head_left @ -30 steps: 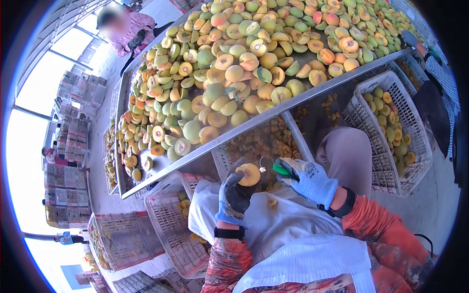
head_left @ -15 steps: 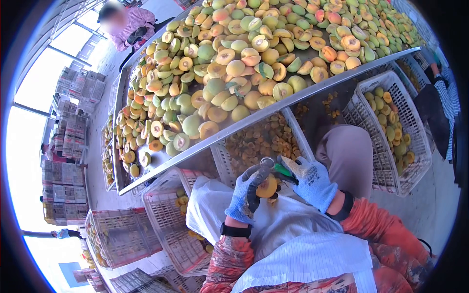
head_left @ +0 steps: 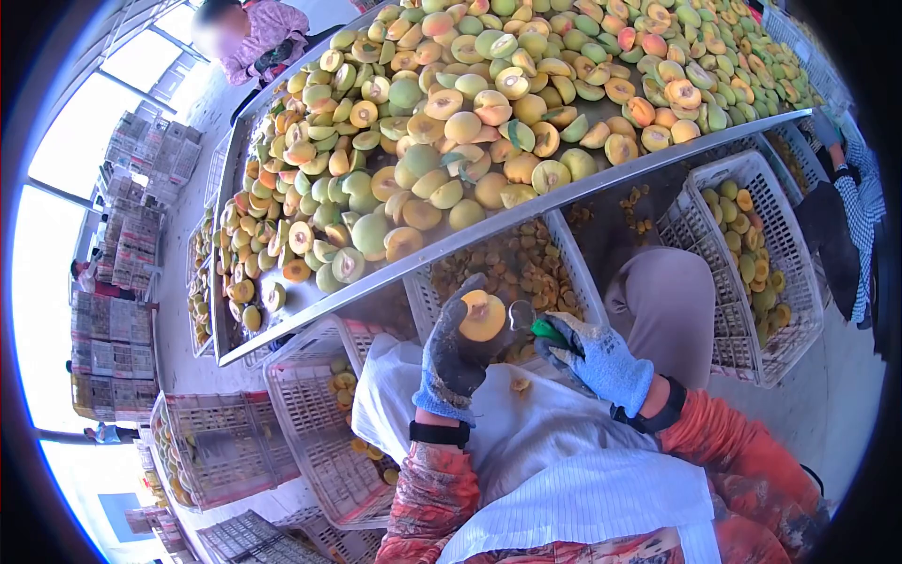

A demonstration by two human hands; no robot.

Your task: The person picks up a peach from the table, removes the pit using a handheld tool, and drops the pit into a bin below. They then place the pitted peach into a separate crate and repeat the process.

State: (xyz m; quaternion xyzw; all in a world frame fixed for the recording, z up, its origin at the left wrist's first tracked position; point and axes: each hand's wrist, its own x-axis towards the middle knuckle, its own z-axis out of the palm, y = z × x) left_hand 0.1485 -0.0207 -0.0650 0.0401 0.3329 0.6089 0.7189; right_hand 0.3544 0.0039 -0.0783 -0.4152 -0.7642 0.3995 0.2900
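Observation:
My left hand [head_left: 453, 350], in a blue glove with a dark, dirty palm, is closed on a peach half [head_left: 483, 316]. The yellow cut face is turned up, and a paler round hollow shows in its middle. Just to the right, my gloved right hand [head_left: 588, 352] grips a pitting knife [head_left: 543, 328] by its green handle. The tool's curved metal loop [head_left: 520, 315] points at the fruit, a small gap away. Beneath both hands lies a white apron [head_left: 554, 423] with a small brownish scrap [head_left: 520, 384] on it. A crate of pits and scraps [head_left: 512, 263] stands beyond the hands.
A metal-edged table [head_left: 526, 212] heaped with halved peaches [head_left: 413, 141] fills the far side. Crates with fruit stand at right [head_left: 752, 273] and left [head_left: 324, 414]. Another person [head_left: 258, 42] is at the table's far left; a checkered sleeve [head_left: 860, 179] shows at right.
My left hand has moved left and up with the peach half, turning its cut face upward. The right hand has drawn the knife slightly away from the fruit and lower.

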